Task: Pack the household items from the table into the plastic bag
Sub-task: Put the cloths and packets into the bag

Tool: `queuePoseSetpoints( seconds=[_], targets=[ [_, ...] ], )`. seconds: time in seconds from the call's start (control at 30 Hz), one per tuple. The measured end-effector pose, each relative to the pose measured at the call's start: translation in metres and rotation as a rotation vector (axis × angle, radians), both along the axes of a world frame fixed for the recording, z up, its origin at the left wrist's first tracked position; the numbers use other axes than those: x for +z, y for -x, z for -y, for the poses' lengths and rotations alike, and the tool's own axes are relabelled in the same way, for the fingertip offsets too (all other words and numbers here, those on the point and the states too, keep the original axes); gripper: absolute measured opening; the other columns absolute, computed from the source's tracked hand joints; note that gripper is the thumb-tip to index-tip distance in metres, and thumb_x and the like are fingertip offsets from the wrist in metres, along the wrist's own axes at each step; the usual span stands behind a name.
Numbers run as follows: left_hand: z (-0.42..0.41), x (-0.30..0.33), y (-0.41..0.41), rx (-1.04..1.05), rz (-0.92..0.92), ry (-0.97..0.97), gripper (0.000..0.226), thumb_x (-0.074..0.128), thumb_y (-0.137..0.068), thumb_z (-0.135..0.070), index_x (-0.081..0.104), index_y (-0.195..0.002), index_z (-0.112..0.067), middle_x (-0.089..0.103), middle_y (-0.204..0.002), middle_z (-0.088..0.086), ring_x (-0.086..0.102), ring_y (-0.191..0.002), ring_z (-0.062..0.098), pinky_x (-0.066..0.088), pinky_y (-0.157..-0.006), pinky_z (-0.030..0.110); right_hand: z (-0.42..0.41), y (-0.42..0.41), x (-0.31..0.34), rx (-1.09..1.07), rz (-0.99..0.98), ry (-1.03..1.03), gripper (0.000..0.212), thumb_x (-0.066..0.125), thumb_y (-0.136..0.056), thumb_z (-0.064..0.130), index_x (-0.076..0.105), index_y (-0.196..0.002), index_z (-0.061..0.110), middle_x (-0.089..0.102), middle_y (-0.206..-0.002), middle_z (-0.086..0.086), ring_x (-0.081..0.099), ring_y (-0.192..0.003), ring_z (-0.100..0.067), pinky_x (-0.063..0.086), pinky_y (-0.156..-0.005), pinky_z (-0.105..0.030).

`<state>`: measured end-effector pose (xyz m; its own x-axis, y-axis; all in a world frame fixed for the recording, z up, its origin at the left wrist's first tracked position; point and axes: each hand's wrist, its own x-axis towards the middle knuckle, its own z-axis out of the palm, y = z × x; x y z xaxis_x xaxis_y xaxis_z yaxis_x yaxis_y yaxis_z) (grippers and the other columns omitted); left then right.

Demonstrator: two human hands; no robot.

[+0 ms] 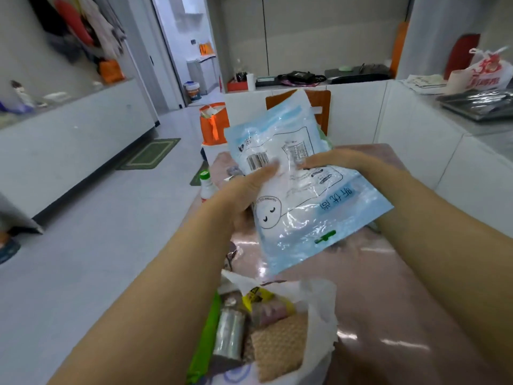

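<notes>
Both hands hold a flat blue packet (302, 184) in the air above the desk (388, 301), just beyond the open mouth of the white bag (319, 307). The left hand (244, 195) has the packet's left edge in its grip, thumb lying across the printed face and the other fingers hidden behind it. The right hand (333, 161) rests over the upper right part, fingers curled onto the plastic. The packet is tilted, its near corner pointing down toward the bag.

The bag sits at the near edge of the desk and is already well filled — a silvery roll (229, 337), a waffle-textured pad (280, 345), a yellow pack (256, 295) and something green (205, 343) along its left side all show inside.

So the packing looks well along, and this packet is the item in hand; it has not yet gone in. What remains, as far as can be seen: a bottle (206, 184) with a green cap stands at the desk's far left edge, and some small things lie near it, partly hidden behind the left hand — too unclear to name. The packet is wide and floppy, so it will likely need sliding in edgewise beside the contents.
</notes>
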<state>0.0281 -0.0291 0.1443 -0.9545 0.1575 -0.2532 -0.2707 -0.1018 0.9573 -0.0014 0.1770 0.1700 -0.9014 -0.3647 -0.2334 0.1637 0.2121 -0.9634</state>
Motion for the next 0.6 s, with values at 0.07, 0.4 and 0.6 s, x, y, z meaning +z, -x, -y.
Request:
queuePoseSetpoints(
  seconds=[0.07,0.4,0.6],
  targets=[
    [0.029,0.001,-0.013,0.113,-0.022,0.065,0.06,0.046,-0.085,-0.065,0.059,-0.12,-0.017,0.071,-0.109,0.017,0.069,-0.098,0.036,0.055,-0.084,0.052,0.019,-0.01,0.002,-0.048,0.053,0.123,0.02,0.071,-0.075,0.024,0.065,-0.091,0.016,0.075,-0.071,-0.005,0.071,-0.06,-0.02,0.054,-0.049,-0.027],
    [0.12,-0.033,-0.087,0.151,-0.191,0.423,0.018,0.062,-0.082,-0.018,0.062,-0.064,-0.017,0.063,-0.057,0.0,0.057,-0.051,0.015,0.043,-0.038,0.014,0.086,-0.077,-0.04,-0.214,0.219,0.444,0.015,0.058,-0.088,0.013,0.069,-0.078,0.009,0.071,-0.057,-0.005,0.067,-0.047,-0.014,0.049,-0.038,-0.02],
    [0.124,-0.049,-0.099,-0.158,0.242,-0.268,0.065,0.061,-0.078,-0.057,0.066,-0.119,-0.008,0.065,-0.122,0.019,0.061,-0.11,0.035,0.048,-0.094,0.045,0.107,-0.11,-0.082,-0.184,0.347,0.362,0.012,0.067,-0.079,0.01,0.074,-0.071,0.008,0.073,-0.063,-0.009,0.07,-0.052,-0.018,0.052,-0.042,-0.023]
  ],
)
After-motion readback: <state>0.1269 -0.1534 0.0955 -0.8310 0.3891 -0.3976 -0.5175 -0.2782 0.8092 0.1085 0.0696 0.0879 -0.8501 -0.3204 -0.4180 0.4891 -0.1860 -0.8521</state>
